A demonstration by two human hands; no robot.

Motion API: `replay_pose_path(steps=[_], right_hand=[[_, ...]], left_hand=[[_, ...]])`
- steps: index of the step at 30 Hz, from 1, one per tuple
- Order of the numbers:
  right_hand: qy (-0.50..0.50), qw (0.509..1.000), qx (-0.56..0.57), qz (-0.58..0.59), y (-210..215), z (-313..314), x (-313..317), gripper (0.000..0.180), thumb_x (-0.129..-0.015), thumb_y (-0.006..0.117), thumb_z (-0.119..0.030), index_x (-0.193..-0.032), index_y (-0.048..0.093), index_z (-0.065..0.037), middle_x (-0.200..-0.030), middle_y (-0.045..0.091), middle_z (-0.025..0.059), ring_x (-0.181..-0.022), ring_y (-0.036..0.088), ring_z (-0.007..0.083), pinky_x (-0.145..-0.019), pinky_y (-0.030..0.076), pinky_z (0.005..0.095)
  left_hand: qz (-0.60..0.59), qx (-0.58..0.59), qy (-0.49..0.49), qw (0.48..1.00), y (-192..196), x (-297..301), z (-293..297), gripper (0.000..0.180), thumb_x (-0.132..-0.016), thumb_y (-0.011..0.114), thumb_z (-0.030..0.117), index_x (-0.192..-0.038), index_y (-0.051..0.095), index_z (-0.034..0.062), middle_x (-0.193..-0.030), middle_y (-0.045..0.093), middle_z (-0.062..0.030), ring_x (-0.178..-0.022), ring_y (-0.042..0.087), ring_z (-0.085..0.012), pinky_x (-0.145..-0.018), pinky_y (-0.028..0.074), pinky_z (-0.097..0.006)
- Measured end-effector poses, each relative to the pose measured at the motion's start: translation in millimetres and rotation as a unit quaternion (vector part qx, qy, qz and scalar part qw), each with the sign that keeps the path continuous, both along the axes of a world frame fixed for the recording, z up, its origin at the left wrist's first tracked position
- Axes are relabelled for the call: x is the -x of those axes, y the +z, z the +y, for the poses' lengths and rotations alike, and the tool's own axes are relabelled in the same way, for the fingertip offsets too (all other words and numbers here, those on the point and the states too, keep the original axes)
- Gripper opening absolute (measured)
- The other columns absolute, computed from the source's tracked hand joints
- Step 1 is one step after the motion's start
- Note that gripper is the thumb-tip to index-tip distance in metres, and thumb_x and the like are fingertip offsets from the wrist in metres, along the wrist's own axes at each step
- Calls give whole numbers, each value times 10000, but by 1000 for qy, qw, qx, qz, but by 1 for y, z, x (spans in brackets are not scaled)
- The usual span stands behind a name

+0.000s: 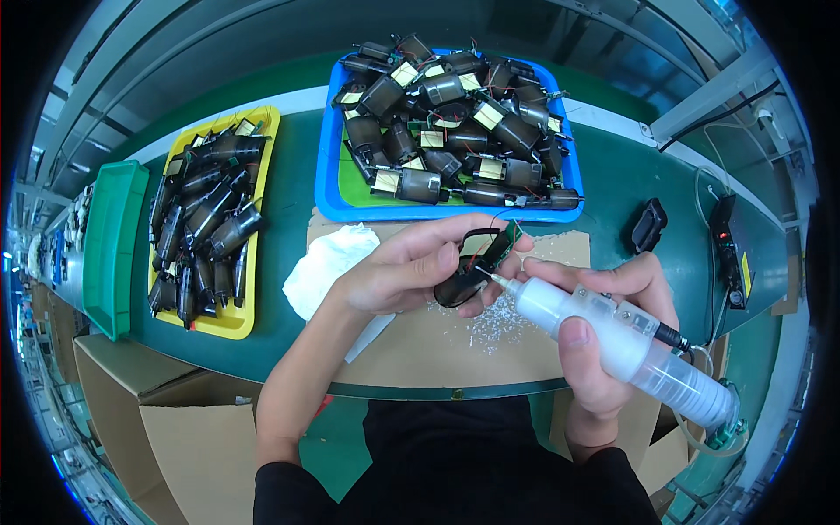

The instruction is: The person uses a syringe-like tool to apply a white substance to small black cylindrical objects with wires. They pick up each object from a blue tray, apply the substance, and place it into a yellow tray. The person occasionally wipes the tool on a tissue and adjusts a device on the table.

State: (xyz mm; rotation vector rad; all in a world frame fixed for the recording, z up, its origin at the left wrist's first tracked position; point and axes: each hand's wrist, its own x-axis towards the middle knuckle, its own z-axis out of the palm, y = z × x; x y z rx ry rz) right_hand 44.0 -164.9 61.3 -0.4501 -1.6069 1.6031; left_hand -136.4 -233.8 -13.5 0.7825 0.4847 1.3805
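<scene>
My left hand [394, 267] grips a dark, see-through plastic housing [459, 287] with its fingers wrapped around it. A narrow green circuit board [500, 248] and thin red wires show along the housing's upper side. A dispensing syringe [573, 315] with white filling and a clear rear barrel lies in my right hand [599, 376], the thumb and fingers closed around it. Its thin needle tip points left to the board; whether it touches cannot be made out. Below both hands, small white bits [494, 331] are scattered on a brown cardboard sheet [420, 369].
A blue tray [326, 179] heaped with similar dark units stands behind my hands. To the left are a yellow tray [265, 166] of more units and a green tray [115, 254]. A white cloth [325, 267], a black plastic shell [647, 226] and a black control box [728, 249] with cables lie around.
</scene>
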Motion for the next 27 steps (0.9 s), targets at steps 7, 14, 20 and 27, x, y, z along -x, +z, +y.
replay_pose_path(steps=[7,14,20,27], right_hand=[[7,1000,2,-20,-6,0,-3,311,-757,671,-41,-911,414,44,-940,629,295,-943,635,316,-849,510,427],[1,998,56,-28,-5,-4,-3,328,-751,680,-46,-921,413,39,-936,631,291,-960,628,317,-866,500,440],[-5,998,56,-35,-4,-5,-2,327,-749,681,-46,-917,414,40,-936,629,294,-947,634,315,-857,506,433],[0,999,36,-35,-5,-4,-2,318,-747,673,-33,-915,416,50,-939,624,298,-954,633,323,-846,515,423]], left_hand=[[8,-30,-15,999,-5,2,0,657,-875,571,394,-1330,374,-38,-1230,492,-205,-914,566,-201,-659,467,-302],[8,-47,2,999,-8,-1,-2,580,-924,529,336,-1337,381,-44,-1146,543,-120,-812,510,-138,-645,417,-269],[16,-60,-1,998,-15,2,-3,543,-925,525,312,-1351,385,5,-1259,493,-165,-908,530,-171,-682,446,-288],[34,-74,-6,997,-18,4,-2,535,-918,523,321,-1362,388,55,-1319,427,-229,-1025,538,-219,-701,461,-309]])
